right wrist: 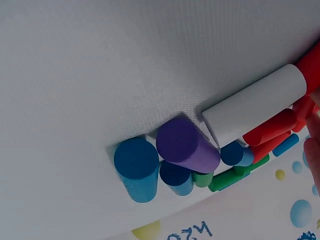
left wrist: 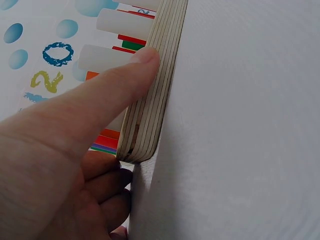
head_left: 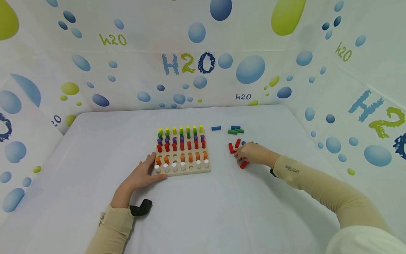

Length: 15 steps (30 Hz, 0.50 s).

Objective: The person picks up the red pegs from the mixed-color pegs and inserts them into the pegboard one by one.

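A pale wooden pegboard [head_left: 200,170] stands on the table, its coloured pegs upright in rows: yellow, green, purple, red, orange and white from back to front. My left hand [head_left: 142,174] holds its near left corner, the thumb along the front edge and the fingers at the left side. Right of the board, my right hand [head_left: 255,154] is down among loose pegs, its fingertips at a red peg [right wrist: 302,111]. Whether they pinch it is cut off by the frame's edge. Close by lie a white peg [right wrist: 257,102], a purple peg [right wrist: 177,141] and a blue peg [right wrist: 136,165].
Several holes between the standing pegs show bare, one in the white row. Behind the right hand lie a single blue peg [head_left: 216,128] and a group with green pegs [head_left: 232,132]. A white cloth [head_left: 203,211] covers the table, and printed curtains [head_left: 142,77] stand around it.
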Available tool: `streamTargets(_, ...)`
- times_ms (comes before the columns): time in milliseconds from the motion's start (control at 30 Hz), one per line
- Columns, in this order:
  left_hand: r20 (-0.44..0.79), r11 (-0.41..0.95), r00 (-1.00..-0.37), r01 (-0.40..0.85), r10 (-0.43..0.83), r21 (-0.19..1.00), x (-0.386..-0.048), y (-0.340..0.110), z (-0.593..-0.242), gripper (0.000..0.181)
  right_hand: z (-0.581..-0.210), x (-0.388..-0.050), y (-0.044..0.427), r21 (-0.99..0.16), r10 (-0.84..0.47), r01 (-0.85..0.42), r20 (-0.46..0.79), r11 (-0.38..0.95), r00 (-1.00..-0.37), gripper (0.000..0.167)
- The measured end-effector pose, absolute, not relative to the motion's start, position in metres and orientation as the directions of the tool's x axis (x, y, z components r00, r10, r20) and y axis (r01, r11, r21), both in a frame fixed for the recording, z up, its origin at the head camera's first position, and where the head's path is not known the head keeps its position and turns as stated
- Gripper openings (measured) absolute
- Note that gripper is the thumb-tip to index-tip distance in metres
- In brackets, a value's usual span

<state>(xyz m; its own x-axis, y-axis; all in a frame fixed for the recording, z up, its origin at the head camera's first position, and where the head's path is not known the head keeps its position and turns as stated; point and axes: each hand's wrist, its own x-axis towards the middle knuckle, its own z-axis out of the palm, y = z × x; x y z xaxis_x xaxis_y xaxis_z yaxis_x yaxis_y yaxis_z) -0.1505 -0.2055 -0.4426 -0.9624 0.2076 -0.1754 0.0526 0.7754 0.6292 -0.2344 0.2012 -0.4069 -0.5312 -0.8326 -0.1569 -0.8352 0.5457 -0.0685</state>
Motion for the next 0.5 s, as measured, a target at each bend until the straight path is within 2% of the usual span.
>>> streamTargets(500,-0.177,0.778,-0.963,0.049,0.203,0.626,-0.1513,-0.2061,-0.4442,0.106,-0.4089,-0.238,0.1958,0.106,-0.86,-0.88,-0.186,0.463,-0.475,0.023)
